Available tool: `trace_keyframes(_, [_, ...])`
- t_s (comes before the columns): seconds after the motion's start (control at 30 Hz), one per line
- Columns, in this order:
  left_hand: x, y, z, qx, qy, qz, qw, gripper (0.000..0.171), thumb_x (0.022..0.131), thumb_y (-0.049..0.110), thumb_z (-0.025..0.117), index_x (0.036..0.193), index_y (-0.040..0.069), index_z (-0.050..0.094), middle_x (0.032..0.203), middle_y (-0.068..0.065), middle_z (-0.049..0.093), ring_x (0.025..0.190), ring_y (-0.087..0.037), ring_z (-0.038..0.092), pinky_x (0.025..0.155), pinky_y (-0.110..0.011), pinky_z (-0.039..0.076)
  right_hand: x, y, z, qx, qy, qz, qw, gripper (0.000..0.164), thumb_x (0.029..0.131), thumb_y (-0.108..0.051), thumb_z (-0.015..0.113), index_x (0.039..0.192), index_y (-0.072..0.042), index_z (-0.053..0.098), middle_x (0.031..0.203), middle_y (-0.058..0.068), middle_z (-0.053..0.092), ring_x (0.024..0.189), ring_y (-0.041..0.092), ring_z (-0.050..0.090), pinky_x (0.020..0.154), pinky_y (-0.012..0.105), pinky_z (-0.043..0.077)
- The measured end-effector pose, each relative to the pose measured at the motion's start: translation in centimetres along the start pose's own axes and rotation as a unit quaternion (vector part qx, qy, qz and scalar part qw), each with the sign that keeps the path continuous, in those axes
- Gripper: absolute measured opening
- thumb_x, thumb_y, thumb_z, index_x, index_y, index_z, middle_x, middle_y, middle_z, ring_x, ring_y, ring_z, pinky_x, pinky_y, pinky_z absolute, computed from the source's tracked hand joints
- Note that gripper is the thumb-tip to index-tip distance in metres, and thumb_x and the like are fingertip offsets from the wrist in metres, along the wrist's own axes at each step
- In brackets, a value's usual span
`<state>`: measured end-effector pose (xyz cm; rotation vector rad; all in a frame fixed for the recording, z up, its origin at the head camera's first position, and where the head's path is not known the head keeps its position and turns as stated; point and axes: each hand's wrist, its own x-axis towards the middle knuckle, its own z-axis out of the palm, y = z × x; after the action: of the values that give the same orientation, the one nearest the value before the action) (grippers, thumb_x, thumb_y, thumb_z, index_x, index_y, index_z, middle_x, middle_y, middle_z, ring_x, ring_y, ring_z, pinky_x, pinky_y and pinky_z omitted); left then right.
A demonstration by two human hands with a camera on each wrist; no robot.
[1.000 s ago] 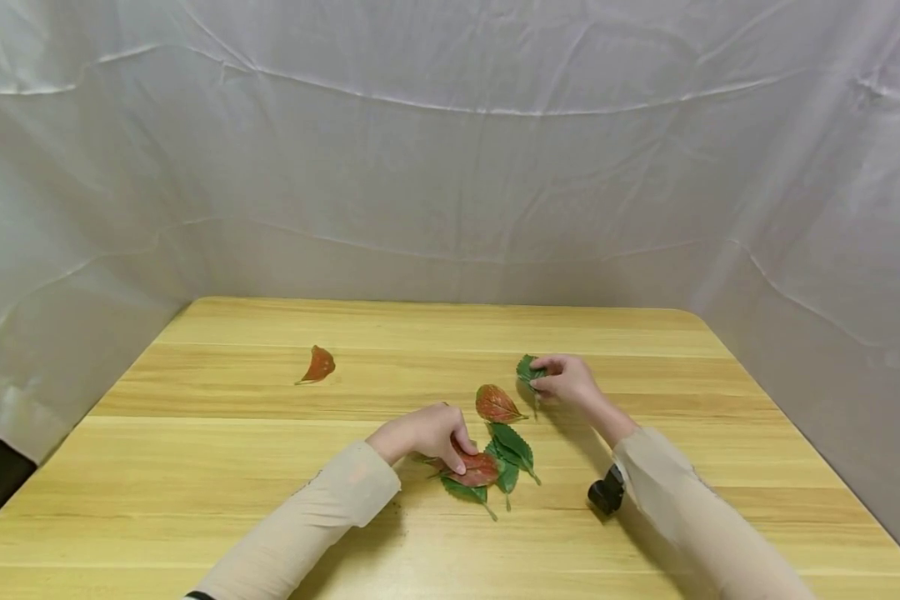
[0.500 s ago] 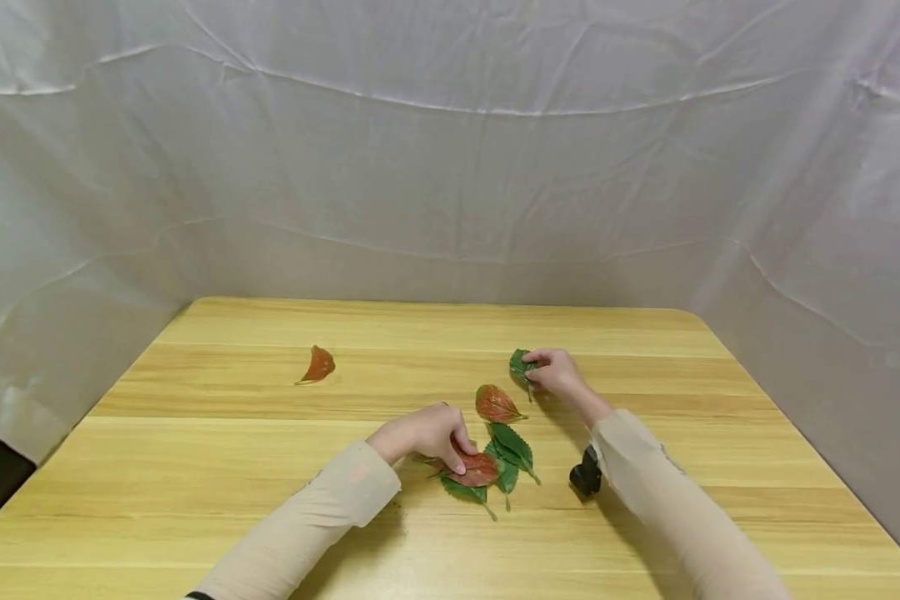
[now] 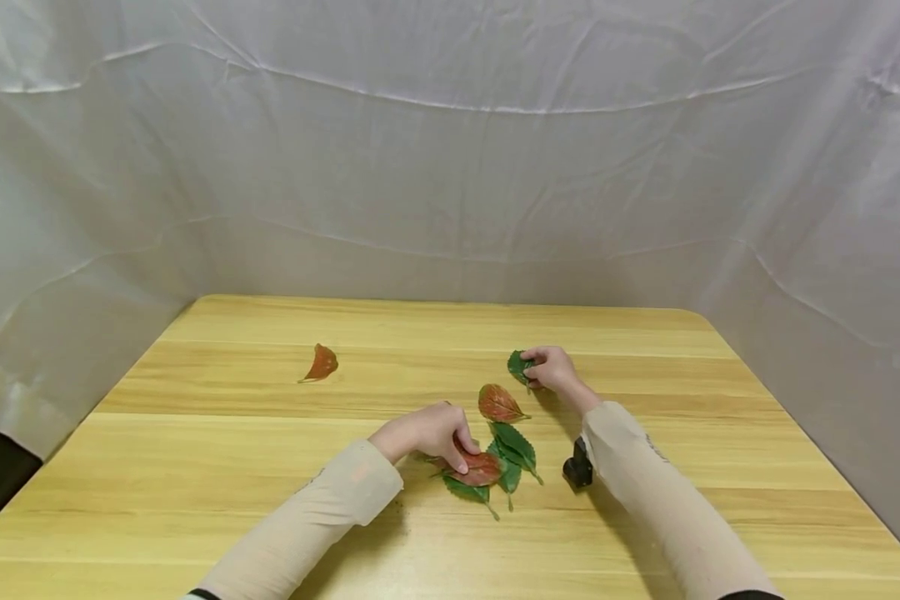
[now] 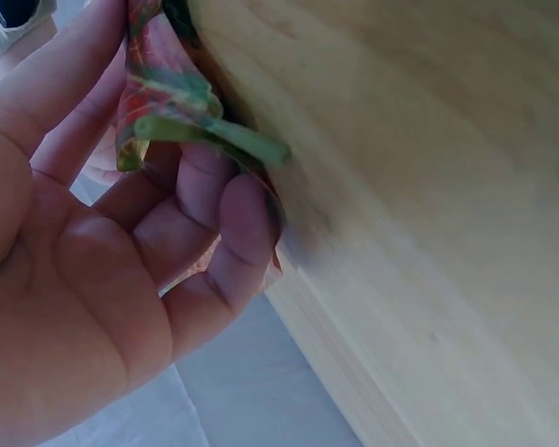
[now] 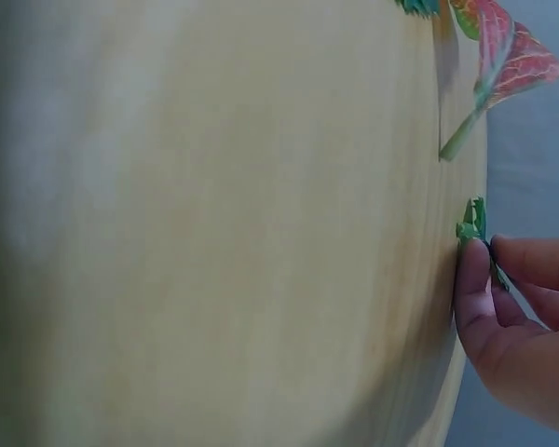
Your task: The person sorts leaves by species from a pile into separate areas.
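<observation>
My left hand [image 3: 427,433] grips a red leaf [image 3: 482,470] between thumb and fingers, low over the table. In the left wrist view the red leaf [image 4: 158,74] and a green stem show at the fingers. Green leaves lie beside and under it: one green leaf [image 3: 465,489] in front, a green leaf [image 3: 513,444] to the right. Farther back, my right hand [image 3: 555,372] pinches a green leaf [image 3: 517,367] by thumb and fingertips; the right wrist view shows that leaf [image 5: 475,223] right at the tabletop. Between the hands lies another red leaf [image 3: 498,403].
A curled red leaf [image 3: 321,363] lies at the back left of the wooden table [image 3: 232,500]. A black wrist camera [image 3: 578,467] hangs under the right sleeve. Pale grey sheeting [image 3: 450,183] encloses the back and sides.
My right hand has moved left and slightly back with the green leaf, mostly in the first half second. The left hand keeps its hold on the red leaf in the same place.
</observation>
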<state>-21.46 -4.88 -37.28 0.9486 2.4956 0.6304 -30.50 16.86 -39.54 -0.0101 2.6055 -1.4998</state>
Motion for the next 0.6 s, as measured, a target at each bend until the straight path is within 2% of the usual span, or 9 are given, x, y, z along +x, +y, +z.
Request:
trace_keyframes(0.33, [-0.05,0.03,-0.06,-0.005,0.002,0.001,1.0,0.025,0.069,0.013,0.076,0.092,0.008,0.072,0.095,-0.002,0.067,0.091,-0.016,0.06,0.076,-0.022,0.046,-0.2,0.14,0.0,-0.005,0.002,-0.01,1.0,0.027,0.083,0.006,0.057,0.109,0.011,0.056,0.106,0.028,0.055,0.067,0.021,0.061,0.06,0.03,0.051])
trace_keyframes(0.5, [-0.06,0.0,-0.04,-0.003,0.001,0.002,1.0,0.025,0.068,0.013,0.076,0.092,0.008,0.072,0.095,-0.002,0.067,0.092,-0.016,0.059,0.077,-0.023,0.046,-0.42,0.19,-0.1,-0.005,0.017,-0.013,1.0,0.027,0.083,0.004,0.058,0.108,0.012,0.056,0.106,0.029,0.054,0.072,0.026,0.061,0.061,0.031,0.052])
trace_keyframes(0.6, [-0.11,0.06,-0.04,-0.004,0.0,0.0,1.0,0.025,0.068,0.013,0.076,0.092,0.008,0.072,0.095,-0.002,0.067,0.092,-0.016,0.059,0.077,-0.023,0.046,-0.69,0.16,-0.29,-0.024,0.032,-0.018,0.999,0.026,0.082,0.002,0.06,0.106,0.011,0.058,0.101,0.026,0.056,0.071,0.027,0.06,0.06,0.03,0.051])
